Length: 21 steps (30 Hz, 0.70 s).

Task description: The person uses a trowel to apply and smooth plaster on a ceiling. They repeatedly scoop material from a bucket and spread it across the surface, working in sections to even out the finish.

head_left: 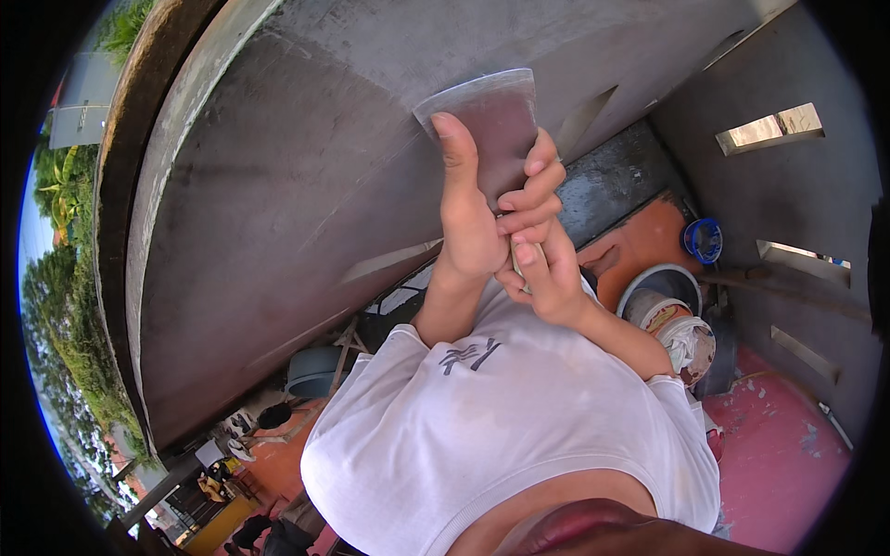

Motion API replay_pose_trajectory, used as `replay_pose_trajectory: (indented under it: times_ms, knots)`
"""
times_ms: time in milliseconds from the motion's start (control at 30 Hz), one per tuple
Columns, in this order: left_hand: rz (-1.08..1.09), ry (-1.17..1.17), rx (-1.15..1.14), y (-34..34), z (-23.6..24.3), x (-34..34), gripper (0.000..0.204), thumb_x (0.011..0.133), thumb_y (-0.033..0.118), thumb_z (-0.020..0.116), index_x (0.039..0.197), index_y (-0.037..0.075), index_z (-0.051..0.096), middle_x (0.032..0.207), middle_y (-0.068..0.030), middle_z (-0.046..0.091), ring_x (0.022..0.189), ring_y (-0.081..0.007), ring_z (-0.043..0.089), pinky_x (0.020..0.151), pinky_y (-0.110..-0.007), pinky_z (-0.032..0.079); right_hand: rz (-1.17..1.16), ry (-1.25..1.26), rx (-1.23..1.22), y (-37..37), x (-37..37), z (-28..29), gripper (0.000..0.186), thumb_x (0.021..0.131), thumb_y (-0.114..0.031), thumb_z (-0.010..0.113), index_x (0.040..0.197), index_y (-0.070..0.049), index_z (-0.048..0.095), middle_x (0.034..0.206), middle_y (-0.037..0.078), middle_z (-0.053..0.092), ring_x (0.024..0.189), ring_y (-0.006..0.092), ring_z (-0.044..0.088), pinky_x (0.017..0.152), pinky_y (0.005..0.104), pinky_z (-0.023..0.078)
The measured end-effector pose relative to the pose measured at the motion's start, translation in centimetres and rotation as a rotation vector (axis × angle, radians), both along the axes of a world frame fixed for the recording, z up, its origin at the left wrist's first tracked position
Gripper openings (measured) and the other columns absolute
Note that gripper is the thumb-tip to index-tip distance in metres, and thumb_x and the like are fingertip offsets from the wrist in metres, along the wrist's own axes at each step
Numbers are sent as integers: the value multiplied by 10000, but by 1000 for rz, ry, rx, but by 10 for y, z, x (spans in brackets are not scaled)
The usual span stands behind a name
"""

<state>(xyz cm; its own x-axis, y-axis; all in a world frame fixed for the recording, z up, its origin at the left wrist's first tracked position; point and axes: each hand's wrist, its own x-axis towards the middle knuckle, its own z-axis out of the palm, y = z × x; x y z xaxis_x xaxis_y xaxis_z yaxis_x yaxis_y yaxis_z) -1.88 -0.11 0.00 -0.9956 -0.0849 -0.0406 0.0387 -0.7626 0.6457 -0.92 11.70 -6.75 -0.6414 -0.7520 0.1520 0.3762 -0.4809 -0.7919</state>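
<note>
A wide scraper (491, 130) with a flat metal blade is held up in front of my chest, its broad, slightly curved edge uppermost. My left hand (471, 227) grips it at the lower blade, with the thumb raised along the left side. Curled fingers show round the blade's right side. My right hand (556, 289) is closed about the short pale handle, just below the left palm. Both hands are close together, and much of the handle is hidden by them.
A large grey plastered surface (278, 213) spans the view behind the scraper. To the right, a wall (769, 213) has several slots. Buckets (691, 343), a grey basin (660, 278) and a blue round container (702, 241) stand there by a pink floor (769, 454). Trees (69, 324) show at left.
</note>
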Motion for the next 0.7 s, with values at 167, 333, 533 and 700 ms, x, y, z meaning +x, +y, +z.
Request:
replay_pose_trajectory:
  times_ms: [167, 333, 533, 700]
  knots:
    - [-25, 3, -2, -2, -4, 1, 806, 795, 841, 243, 761, 48, 378, 543, 56, 280, 398, -14, 178, 333, -170, 197, 27, -4, 14, 2, 1, -3, 278, 997, -196, 425, 1192, 2, 424, 1068, 64, 487, 516, 38, 369, 461, 187, 309]
    - [-59, 23, 52, -7, 9, 0, 828, 768, 867, 212, 741, 57, 383, 528, 71, 284, 399, -3, 185, 343, -167, 179, 7, 36, -32, -6, 3, 3, 284, 998, -198, 422, 1192, 9, 428, 1080, 69, 493, 517, 39, 369, 458, 189, 309]
    - [-55, 11, 13, -6, 5, -1, 846, 749, 887, 191, 736, 64, 387, 522, 79, 287, 399, 3, 189, 350, -165, 170, -28, 8, -3, -4, 5, 1, 299, 995, -188, 425, 1188, 40, 420, 1118, 85, 488, 509, 39, 366, 452, 195, 308]
    - [-91, 61, 71, -11, 16, -3, 836, 757, 874, 220, 757, 55, 389, 534, 67, 298, 400, -3, 201, 347, -164, 192, -45, 49, -54, -10, 3, 13, 308, 993, -183, 427, 1191, 52, 404, 1134, 97, 479, 505, 39, 359, 450, 197, 308]
